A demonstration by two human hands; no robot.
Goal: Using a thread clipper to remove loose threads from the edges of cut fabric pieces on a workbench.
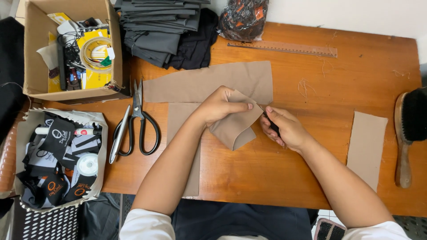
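Folded tan fabric piece (235, 124) being pinched shut by the left hand (220, 106)

A small dark tool (272, 126) is being gripped closed-fisted by the right hand (284, 129); one pair of scissors (135, 122) and four tan pieces are being counted.

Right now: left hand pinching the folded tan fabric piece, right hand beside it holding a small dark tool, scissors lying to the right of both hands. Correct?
Not quite. The scissors lie to the left of both hands, near the cardboard box, as the head view shows. The rest holds: the left hand pinches the folded tan fabric piece, and the right hand beside it holds a small dark tool.
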